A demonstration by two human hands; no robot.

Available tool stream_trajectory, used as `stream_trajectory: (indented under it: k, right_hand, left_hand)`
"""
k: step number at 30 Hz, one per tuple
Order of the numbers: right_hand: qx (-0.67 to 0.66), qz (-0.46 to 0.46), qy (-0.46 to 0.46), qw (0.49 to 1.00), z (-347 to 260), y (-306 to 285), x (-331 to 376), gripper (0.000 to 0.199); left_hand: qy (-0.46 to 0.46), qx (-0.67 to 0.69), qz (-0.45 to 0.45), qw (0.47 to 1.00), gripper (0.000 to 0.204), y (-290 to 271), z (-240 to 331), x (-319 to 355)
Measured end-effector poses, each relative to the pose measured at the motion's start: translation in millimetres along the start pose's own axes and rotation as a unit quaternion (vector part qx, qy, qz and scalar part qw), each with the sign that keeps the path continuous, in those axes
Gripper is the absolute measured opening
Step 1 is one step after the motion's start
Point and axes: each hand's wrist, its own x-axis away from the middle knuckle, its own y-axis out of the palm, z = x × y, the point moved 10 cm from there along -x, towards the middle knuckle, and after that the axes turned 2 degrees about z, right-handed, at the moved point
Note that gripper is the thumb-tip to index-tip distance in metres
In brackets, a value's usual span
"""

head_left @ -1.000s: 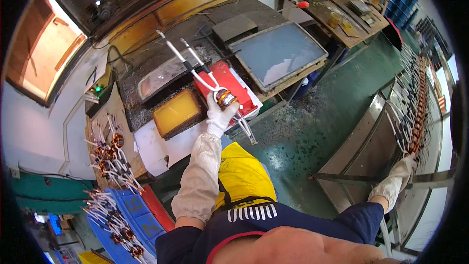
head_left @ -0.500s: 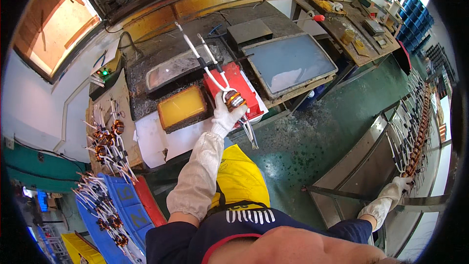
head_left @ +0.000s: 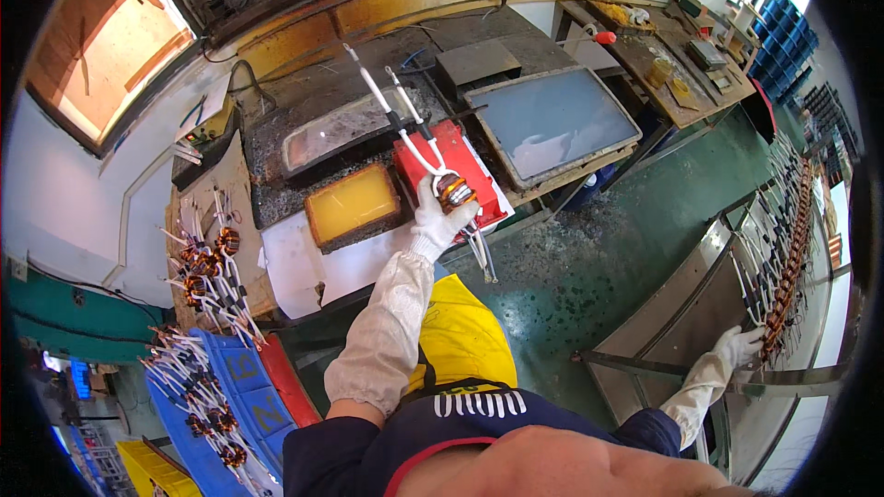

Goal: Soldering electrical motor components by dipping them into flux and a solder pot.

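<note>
My gloved left hand [head_left: 436, 224] is closed around a copper-wound ring coil [head_left: 457, 191], over a red box [head_left: 440, 149]. Two long white-sleeved leads with black bands stretch away from that coil, and shorter wire ends hang below it. Far to the right, my gloved right hand [head_left: 739, 347] has its fingers stretched out at the near end of a row of similar coils [head_left: 785, 299]. Its fingertips reach the coils; whether they touch one is too small to tell.
On the dark bench are a tray of yellow material [head_left: 352, 206], a grey rectangular tray [head_left: 318, 133] and a wide bluish-surfaced tray [head_left: 552, 120]. More coils [head_left: 210, 267] lie at the left, above a blue crate [head_left: 244, 377]. A metal rack [head_left: 658, 299] stands right.
My right hand has drawn slightly left from the coil row, its fingers now more stretched out. My left hand still holds the coil; the whole view has shifted a little.
</note>
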Motion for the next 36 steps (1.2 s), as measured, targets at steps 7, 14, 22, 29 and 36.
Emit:
stream_trajectory:
  k: [7, 14, 22, 29, 36]
  right_hand:
    - [-0.395, -0.05, -0.319, 0.86, -227, -88, 139, 0.051]
    - [-0.656, -0.224, -0.386, 0.609, -415, -216, 260, 0.046]
    - [-0.704, -0.267, -0.443, 0.487, -488, -315, 323, 0.069]
    - [-0.735, -0.391, -0.214, 0.51, -490, -257, 313, 0.058]
    - [-0.656, -0.256, -0.296, 0.646, -445, -218, 242, 0.056]
  left_hand:
    - [-0.01, -0.009, -0.021, 1.0, 0.088, -2, -7, 0]
    - [-0.01, -0.049, -0.002, 0.999, 0.086, -4, -2, 3]
    - [0.057, -0.053, -0.022, 0.997, 0.087, -12, 1, 1]
    - [0.185, -0.016, -0.072, 0.98, 0.067, -1, 15, -2]
    - [0.169, -0.08, -0.056, 0.981, 0.036, -4, 20, 2]
